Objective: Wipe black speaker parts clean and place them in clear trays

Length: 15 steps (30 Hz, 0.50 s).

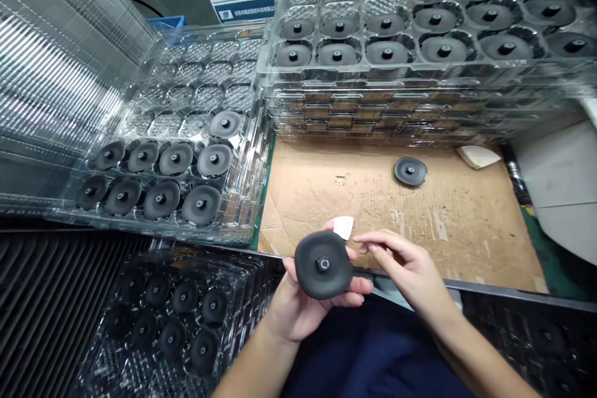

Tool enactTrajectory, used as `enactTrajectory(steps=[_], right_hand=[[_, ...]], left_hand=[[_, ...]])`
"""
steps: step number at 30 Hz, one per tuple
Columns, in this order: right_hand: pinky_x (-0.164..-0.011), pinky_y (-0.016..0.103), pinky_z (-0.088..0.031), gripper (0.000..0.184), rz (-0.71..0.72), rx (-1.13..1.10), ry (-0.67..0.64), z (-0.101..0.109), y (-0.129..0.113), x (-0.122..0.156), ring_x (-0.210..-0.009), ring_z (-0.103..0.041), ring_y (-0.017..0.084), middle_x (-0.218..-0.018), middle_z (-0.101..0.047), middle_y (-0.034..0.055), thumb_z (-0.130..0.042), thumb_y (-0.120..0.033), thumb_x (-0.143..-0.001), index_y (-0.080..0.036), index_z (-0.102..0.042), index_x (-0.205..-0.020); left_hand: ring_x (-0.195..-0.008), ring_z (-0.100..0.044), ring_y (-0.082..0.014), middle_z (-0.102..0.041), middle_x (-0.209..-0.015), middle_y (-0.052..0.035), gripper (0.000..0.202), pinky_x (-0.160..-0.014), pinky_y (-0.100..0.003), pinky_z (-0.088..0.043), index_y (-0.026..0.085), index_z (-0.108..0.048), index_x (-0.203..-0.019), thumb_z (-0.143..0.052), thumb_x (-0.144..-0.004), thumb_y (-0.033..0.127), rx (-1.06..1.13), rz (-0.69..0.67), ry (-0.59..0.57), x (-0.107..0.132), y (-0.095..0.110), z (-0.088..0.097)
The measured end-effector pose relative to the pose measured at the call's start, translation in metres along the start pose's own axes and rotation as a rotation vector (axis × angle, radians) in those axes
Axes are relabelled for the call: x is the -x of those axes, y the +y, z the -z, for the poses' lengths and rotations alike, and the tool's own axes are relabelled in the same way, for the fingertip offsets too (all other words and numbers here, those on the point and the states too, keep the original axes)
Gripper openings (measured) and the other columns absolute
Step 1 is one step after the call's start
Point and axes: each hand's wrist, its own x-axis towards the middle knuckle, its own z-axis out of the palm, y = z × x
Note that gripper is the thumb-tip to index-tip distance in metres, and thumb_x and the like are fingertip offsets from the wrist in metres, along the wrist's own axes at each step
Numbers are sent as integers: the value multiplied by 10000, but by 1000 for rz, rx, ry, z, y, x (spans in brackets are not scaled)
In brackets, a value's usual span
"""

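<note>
A black rounded-square disc (310,273) with a short hollow stem at its centre rests in my left hand (293,311), stem side toward me. Its fingers wrap the edge from beneath. Just behind the disc, by the left fingertips, shows a white wedge-shaped piece (344,226); whether the hand touches it I cannot tell. To the right of the disc, apart from it, is my right hand (410,267), its thumb and index finger drawn together in a pinch. Anything between those fingertips is too small to make out. A second black disc (410,171) lies on the cardboard (317,180).
At left, a stacked clear tray (237,199) holds several black discs in its front rows. Another tall tray stack (326,78) stands at the back. Lower left sits a darker tray (228,273) of discs. A second white wedge (478,156) lies at the cardboard's right.
</note>
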Motion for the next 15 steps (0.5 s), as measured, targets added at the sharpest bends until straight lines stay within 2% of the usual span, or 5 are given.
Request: enactTrajectory(steps=[3, 6, 8, 11, 15], right_hand=[[-623, 298, -529, 189, -40, -8, 29, -5, 14, 7, -728, -666, 197, -786, -714, 49, -556, -304, -848, -208, -717, -863], [-638, 297, -531, 177, -34, -10, 71, -3, 12, 15, -745, -654, 191, -818, -696, 53, -562, -305, -851, -220, -716, -872], [-638, 283, -518, 148, 16, -2, 135, 2, 5, 20, -787, -629, 186, -886, -661, 64, -582, -291, -843, -233, -714, -873], [-628, 263, -494, 121, 123, -14, 161, 10, -8, 22, -762, -579, 157, -937, -605, 61, -614, -246, -831, -252, -705, -911], [-655, 275, -482, 149, 73, -100, -104, 18, -23, 16, -694, -557, 136, -837, -625, 26, -640, -264, -831, -250, -689, -972]], left_hand=[[-884, -688, -193, -669, -1125, -18, 547, -774, -305, -541, 403, -519, -1278, -656, -754, 480, -385, -297, 38, 3, -2, 6], [-1113, -584, -240, -600, -1230, -38, 922, -971, -416, -434, 463, -238, -1416, -738, -713, 135, -986, -534, 35, 4, -2, 12], [-1154, -560, -255, -587, -1247, -56, 1091, -995, -451, -401, 469, -105, -1435, -718, -671, -9, -1259, -615, -1, 4, -1, 12], [-1106, -592, -247, -601, -1223, -77, 1126, -955, -407, -427, 423, -90, -1442, -732, -637, -33, -1412, -681, -35, 3, 1, 8], [-1078, -594, -237, -600, -1204, -79, 1147, -955, -390, -421, 404, -41, -1450, -760, -640, 25, -1418, -605, -32, 5, 0, 5]])
